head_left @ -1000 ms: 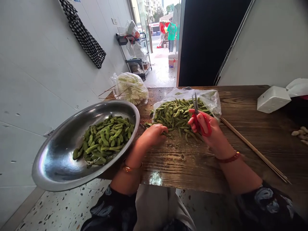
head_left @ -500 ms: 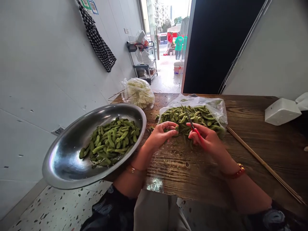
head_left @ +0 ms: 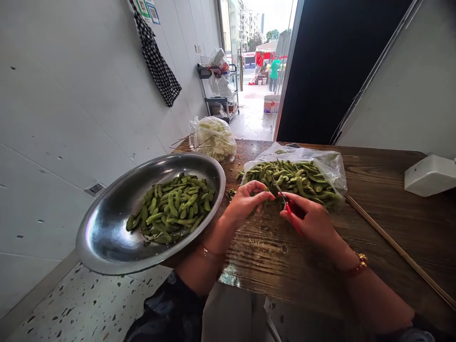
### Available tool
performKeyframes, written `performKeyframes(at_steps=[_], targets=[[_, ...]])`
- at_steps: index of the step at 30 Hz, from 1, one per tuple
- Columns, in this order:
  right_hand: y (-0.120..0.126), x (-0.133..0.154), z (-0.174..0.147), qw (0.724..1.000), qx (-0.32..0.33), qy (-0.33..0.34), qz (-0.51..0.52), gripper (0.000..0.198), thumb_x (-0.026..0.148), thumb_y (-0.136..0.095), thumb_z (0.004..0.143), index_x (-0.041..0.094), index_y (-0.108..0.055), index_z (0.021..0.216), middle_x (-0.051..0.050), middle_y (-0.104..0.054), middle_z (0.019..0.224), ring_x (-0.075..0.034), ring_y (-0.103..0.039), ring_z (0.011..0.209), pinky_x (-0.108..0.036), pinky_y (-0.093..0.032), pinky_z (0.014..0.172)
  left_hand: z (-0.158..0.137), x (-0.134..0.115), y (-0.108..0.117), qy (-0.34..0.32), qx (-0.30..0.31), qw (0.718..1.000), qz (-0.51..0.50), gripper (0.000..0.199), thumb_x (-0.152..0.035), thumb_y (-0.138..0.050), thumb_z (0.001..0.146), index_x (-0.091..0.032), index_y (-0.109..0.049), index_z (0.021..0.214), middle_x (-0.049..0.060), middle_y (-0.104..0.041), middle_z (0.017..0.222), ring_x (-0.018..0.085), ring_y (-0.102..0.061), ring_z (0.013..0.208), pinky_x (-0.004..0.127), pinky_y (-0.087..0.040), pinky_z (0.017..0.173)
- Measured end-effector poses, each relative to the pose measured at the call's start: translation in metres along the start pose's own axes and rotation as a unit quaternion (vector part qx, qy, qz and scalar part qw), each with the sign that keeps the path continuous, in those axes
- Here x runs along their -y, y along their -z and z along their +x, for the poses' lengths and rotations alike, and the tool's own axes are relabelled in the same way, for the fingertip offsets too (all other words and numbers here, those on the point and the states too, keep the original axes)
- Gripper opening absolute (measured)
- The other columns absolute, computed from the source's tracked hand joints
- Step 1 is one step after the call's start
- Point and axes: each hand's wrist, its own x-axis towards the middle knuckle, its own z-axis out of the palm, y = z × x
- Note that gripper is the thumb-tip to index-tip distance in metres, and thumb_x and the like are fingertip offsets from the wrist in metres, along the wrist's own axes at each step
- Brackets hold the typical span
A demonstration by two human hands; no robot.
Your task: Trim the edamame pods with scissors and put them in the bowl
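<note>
A dark brown, wood-grained bench is taking up the middle here. Over it, a small green bean pod, mostly hidden, is sitting in the left hand's pinched fingers. The right hand is gripping red-handled metal scissors, blades pointing toward that pod. Just beyond, a heap of green pods is spilling from a clear plastic bag. Over left, a wide, shiny metal bowl is holding plenty more.
</note>
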Motion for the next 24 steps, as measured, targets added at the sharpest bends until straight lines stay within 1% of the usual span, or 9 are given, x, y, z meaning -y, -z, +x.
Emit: performKeyframes(at_steps=[3,6,9,13,17,20,24], targets=[[-0.0021,-0.0002,-0.0003,0.998,0.0,0.044,-0.036,0.047,0.044,-0.065,0.079,0.021,-0.06,0.121,-0.003,-0.067,0.087,-0.017,-0.06,0.072,-0.031,-0.052,0.07,0.0004,0.0013,-0.0006,-0.006,-0.018,1.0,0.009,0.032,-0.033,-0.077,0.066,-0.013,-0.057,0.082,-0.003,-0.06,0.069,0.001,-0.042,0.041,0.016,-0.028,0.038],[-0.003,0.0002,-0.0001,0.995,0.004,0.072,-0.065,0.049,0.044,-0.065,0.08,0.022,-0.058,0.123,-0.004,-0.066,0.086,-0.018,-0.06,0.072,-0.032,-0.052,0.069,0.0004,0.0021,-0.0013,-0.009,-0.031,0.999,0.015,0.034,-0.034,-0.078,0.065,-0.013,-0.061,0.085,-0.004,-0.054,0.068,0.001,-0.041,0.041,0.016,-0.028,0.037],[-0.003,0.0003,0.0003,0.993,-0.001,0.074,-0.095,0.049,0.045,-0.064,0.08,0.023,-0.057,0.124,-0.003,-0.063,0.081,-0.017,-0.057,0.066,-0.031,-0.051,0.065,-0.0005,0.0011,-0.0024,-0.008,-0.018,0.999,0.032,0.034,-0.037,-0.076,0.067,-0.011,-0.064,0.086,-0.001,-0.057,0.07,0.001,-0.042,0.044,0.016,-0.03,0.04],[-0.0031,0.0002,0.0003,0.988,-0.003,0.078,-0.134,0.05,0.043,-0.064,0.081,0.023,-0.056,0.126,-0.002,-0.061,0.079,-0.017,-0.057,0.066,-0.031,-0.05,0.065,-0.0019,-0.0008,-0.0036,-0.002,-0.004,0.999,0.041,0.033,-0.036,-0.073,0.071,-0.012,-0.066,0.091,0.001,-0.061,0.073,0.002,-0.043,0.047,0.016,-0.032,0.043],[-0.0034,0.0013,-0.0004,0.985,-0.002,0.081,-0.151,0.048,0.041,-0.063,0.082,0.023,-0.056,0.125,-0.002,-0.061,0.08,-0.017,-0.057,0.065,-0.031,-0.049,0.065,-0.0024,-0.0003,-0.0041,-0.008,0.0,0.999,0.048,0.03,-0.035,-0.074,0.07,-0.013,-0.067,0.089,0.001,-0.061,0.074,0.003,-0.044,0.048,0.017,-0.034,0.045],[-0.0039,0.0023,-0.0008,0.984,0.0,0.082,-0.158,0.049,0.041,-0.064,0.081,0.022,-0.056,0.125,-0.002,-0.06,0.08,-0.017,-0.058,0.066,-0.031,-0.049,0.065,-0.0029,0.0013,-0.005,-0.019,-0.006,0.997,0.077,0.027,-0.032,-0.075,0.069,-0.014,-0.067,0.087,0.0,-0.061,0.074,0.003,-0.044,0.047,0.018,-0.034,0.044],[-0.0049,0.0023,-0.0002,0.984,0.003,0.098,-0.149,0.054,0.041,-0.067,0.079,0.022,-0.053,0.128,-0.004,-0.061,0.086,-0.019,-0.059,0.073,-0.033,-0.05,0.071,-0.004,0.0054,-0.0075,-0.014,-0.008,0.993,0.115,0.026,-0.031,-0.076,0.068,-0.015,-0.066,0.086,-0.001,-0.06,0.069,0.004,-0.042,0.044,0.019,-0.032,0.042]])
